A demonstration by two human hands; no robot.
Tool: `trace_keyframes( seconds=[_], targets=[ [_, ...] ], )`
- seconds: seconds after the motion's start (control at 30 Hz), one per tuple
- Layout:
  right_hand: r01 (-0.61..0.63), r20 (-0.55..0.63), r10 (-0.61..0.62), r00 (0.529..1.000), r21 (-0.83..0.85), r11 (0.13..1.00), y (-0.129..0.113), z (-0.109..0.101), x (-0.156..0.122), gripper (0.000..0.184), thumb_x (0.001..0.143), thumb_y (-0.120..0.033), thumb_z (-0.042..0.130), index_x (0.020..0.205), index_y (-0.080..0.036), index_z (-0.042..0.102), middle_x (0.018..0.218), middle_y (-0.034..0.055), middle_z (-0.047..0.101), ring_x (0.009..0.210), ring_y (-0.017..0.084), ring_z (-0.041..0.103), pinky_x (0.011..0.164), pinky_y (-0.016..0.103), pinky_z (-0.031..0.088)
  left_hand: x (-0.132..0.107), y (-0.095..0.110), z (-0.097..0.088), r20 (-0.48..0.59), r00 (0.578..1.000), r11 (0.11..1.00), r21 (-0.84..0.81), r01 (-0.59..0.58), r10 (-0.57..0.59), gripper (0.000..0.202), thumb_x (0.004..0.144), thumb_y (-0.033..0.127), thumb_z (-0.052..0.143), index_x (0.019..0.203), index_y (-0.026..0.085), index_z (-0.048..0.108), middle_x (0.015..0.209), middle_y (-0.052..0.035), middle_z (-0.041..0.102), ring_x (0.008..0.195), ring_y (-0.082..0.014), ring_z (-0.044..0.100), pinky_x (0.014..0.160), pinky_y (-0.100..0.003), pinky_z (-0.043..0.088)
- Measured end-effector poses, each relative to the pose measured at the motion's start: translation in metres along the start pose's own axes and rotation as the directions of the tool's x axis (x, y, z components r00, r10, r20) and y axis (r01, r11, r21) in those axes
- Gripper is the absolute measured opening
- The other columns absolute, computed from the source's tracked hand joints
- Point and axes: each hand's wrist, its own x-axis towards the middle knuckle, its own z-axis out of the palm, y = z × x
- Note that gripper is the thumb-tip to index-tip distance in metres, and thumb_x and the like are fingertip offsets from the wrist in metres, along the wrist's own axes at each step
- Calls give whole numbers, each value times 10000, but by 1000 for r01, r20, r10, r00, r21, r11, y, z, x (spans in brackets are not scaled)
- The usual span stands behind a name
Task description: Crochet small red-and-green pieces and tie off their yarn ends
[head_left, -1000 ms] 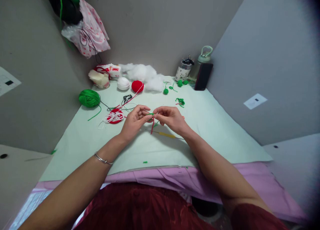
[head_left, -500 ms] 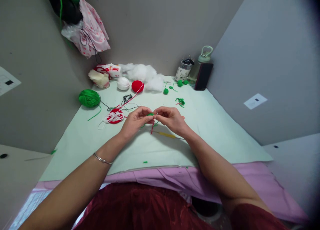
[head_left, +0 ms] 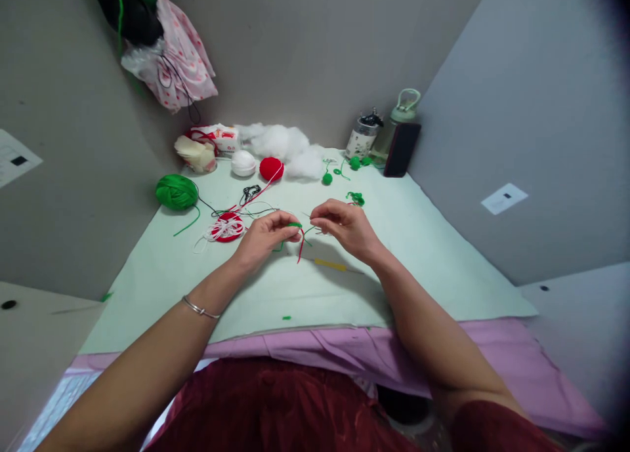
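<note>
Pinched in my left hand [head_left: 270, 239] is a small green crocheted piece [head_left: 295, 224], mostly hidden by the fingers. A red yarn tail [head_left: 300, 247] hangs down from it. My right hand [head_left: 347, 226] is raised just to the right, fingers closed on a thin needle [head_left: 306, 215] whose tip points left. A strand of green yarn [head_left: 310, 230] runs between the two hands. Below them a crochet hook with a yellow handle [head_left: 331, 265] lies on the pale green cloth [head_left: 325, 298].
Left of my hands lie a red disc wound with white yarn [head_left: 227, 227] and a green yarn ball [head_left: 176, 192]. Behind stand a white ball [head_left: 243, 164], a red ball [head_left: 272, 169], stuffing [head_left: 283, 143], a bottle [head_left: 404, 111] and a phone [head_left: 402, 150]. Several green pieces [head_left: 355, 199] lie at right.
My right hand has moved away from the green crocheted piece, to the right and slightly up, with the needle. My left hand stays nearly in place, still holding the piece.
</note>
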Motion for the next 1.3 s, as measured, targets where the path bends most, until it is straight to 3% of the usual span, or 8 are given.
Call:
trace_keyframes(
  seconds=[0.23, 0.73, 0.87, 1.1, 1.3],
  targets=[
    [152, 31, -149, 988, -266, 952, 0, -6, 0, 166, 914, -144, 654, 975, -236, 778, 814, 10, 626, 717, 126, 588, 676, 270, 438, 1, 0, -2, -4, 1000, 999, 40, 14, -14, 252, 782, 342, 781, 957, 171, 719, 822, -6, 685, 686, -129, 643, 714, -279, 482],
    [230, 115, -200, 973, -393, 890, 3, -12, -1, 175, 929, -140, 635, 944, -240, 777, 853, 15, 635, 741, 129, 607, 689, 264, 439, 1, 0, -5, 44, 999, 992, 123, 20, -26, 218, 816, 352, 755, 959, 189, 733, 846, -16, 700, 731, -141, 649, 735, -291, 476],
    [212, 177, -161, 971, -324, 922, -2, -16, -1, 165, 933, -163, 633, 939, -238, 780, 845, 18, 633, 753, 135, 609, 699, 271, 441, 0, 3, -6, 103, 992, 991, 115, 64, -76, 236, 801, 353, 771, 961, 183, 733, 835, -15, 706, 712, -132, 636, 729, -286, 479],
    [137, 244, -138, 960, 23, 990, -2, -17, 0, 143, 930, -312, 671, 921, -222, 782, 819, 21, 614, 749, 136, 591, 678, 270, 466, -2, 12, -8, 249, 960, 988, 108, 107, -131, 215, 827, 341, 745, 948, 164, 724, 754, -21, 703, 693, -134, 643, 634, -254, 433],
    [133, 241, -151, 959, 87, 987, 0, -14, 0, 145, 915, -335, 696, 907, -221, 785, 810, 16, 607, 731, 128, 576, 665, 267, 455, -3, 14, -8, 274, 951, 987, 120, 111, -140, 227, 822, 367, 741, 931, 169, 716, 765, -27, 709, 699, -141, 656, 626, -256, 419]
  ],
)
